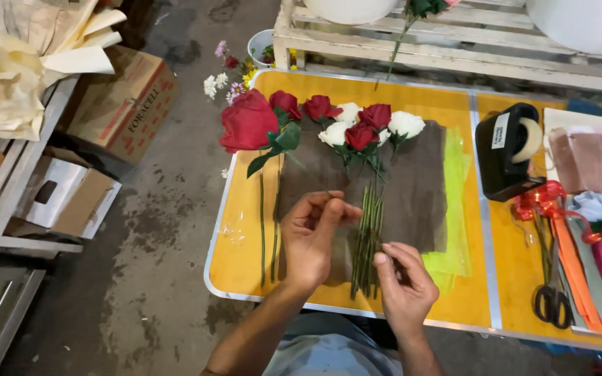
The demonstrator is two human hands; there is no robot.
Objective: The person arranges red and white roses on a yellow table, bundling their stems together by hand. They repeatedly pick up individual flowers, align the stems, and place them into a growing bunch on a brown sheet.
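5 red roses [361, 135] and 3 white roses [406, 124] are laid out; their stems [368, 240] are pinched by the right hand [405, 285], while the left hand [311, 235] is curled, its hold unclear.

A yellow table [245, 264] with a metal rim stands on a stained grey concrete floor [161, 230]. A pale wooden pallet [454, 42] lies along its far side. To the left, cardboard boxes [123, 101] sit beside a wooden rack [8, 209] holding cream paper [29, 49]

Brown carton [125, 104], white-labelled tape dispenser [506, 150]
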